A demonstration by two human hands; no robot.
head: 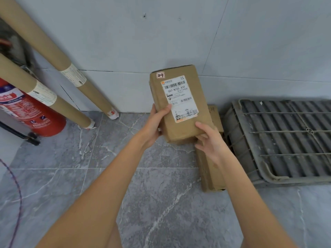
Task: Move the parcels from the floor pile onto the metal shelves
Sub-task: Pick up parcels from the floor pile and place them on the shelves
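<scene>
Parcel [179,102] held between left grip [154,122] and right grip [209,140], both grasping it.

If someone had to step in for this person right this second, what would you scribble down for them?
Left hand: grips the left edge of the labelled parcel, thumb on its top face.
Right hand: holds the parcel's near right corner, thumb on top, fingers underneath.
The parcel is lifted clear of the floor, label up.
A second brown parcel lies on the floor tiles, against the grey plastic crate.
Two cardboard tubes lean on the wall by a red fire extinguisher.
Done: one parcel picked up. Left: carry it to the shelves, which are out of view, then fetch the floor parcel.
</scene>
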